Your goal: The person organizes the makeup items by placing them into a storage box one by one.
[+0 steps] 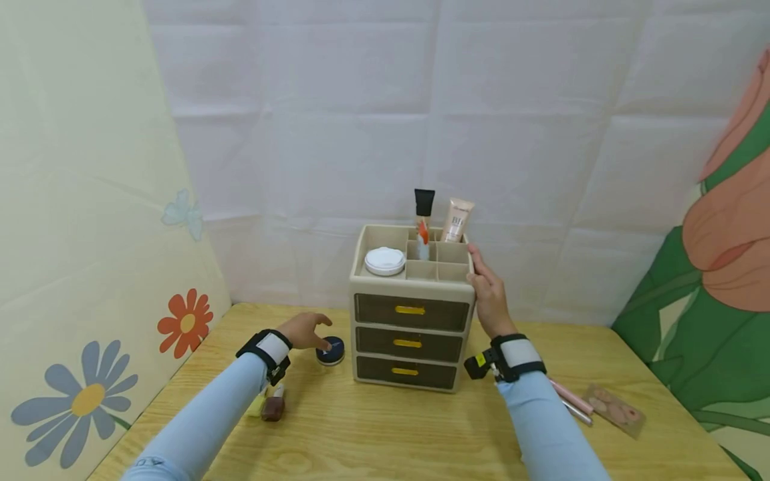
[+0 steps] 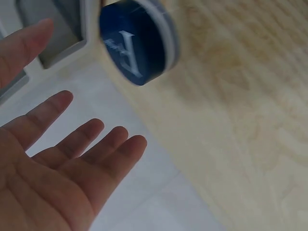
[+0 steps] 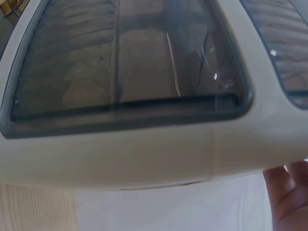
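On the table stands a beige cosmetics organizer (image 1: pixel 412 287) with three dark drawers and yellow handles. My right hand (image 1: pixel 492 300) rests against its upper right side, fingers extended along the rim; the right wrist view shows part of that hand (image 3: pixel 291 192) beside the casing. To the organizer's left lies a round dark blue jar (image 1: pixel 330 351) with a pale base. My left hand (image 1: pixel 305 331) reaches over it, fingers spread. In the left wrist view the jar (image 2: pixel 132 43) sits beyond the fingertips of this hand (image 2: pixel 62 168), and nothing is in its palm.
A white round compact (image 1: pixel 385 260), a black-capped tube (image 1: pixel 424 202) and a BB cream tube (image 1: pixel 457 219) sit in the organizer's top. Two small bottles, one dark brown (image 1: pixel 273 407), lie front left. Pink tube (image 1: pixel 571 396) and palette (image 1: pixel 615 409) lie right. A white cloth hangs behind.
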### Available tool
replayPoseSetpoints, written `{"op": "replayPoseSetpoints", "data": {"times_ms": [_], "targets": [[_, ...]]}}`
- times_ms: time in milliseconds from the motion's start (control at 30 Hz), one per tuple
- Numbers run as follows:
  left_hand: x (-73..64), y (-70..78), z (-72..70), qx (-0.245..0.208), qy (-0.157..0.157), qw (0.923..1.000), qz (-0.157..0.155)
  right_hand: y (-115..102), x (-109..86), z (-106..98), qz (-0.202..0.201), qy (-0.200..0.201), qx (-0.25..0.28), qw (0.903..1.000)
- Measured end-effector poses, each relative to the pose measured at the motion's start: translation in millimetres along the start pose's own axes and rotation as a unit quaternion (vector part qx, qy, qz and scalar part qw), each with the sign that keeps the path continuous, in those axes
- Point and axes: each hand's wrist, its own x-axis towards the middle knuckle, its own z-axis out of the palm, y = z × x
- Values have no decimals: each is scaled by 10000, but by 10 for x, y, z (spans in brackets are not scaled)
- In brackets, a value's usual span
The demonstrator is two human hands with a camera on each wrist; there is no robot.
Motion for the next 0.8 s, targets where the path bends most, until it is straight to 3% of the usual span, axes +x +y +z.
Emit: {"op": "replayPoseSetpoints", "data": {"times_ms": [200,467,800], "targets": [[90,-49,174,-75,-16,9999,-143,2,1,0,-14,8,10,10000],[206,-89,388,28,3,10000,-12,12,-4,5,-4,44,1,10000],[265,-55,496,-50,147,9999,27,-14,-11,11,8,38,-22,10000]]}}
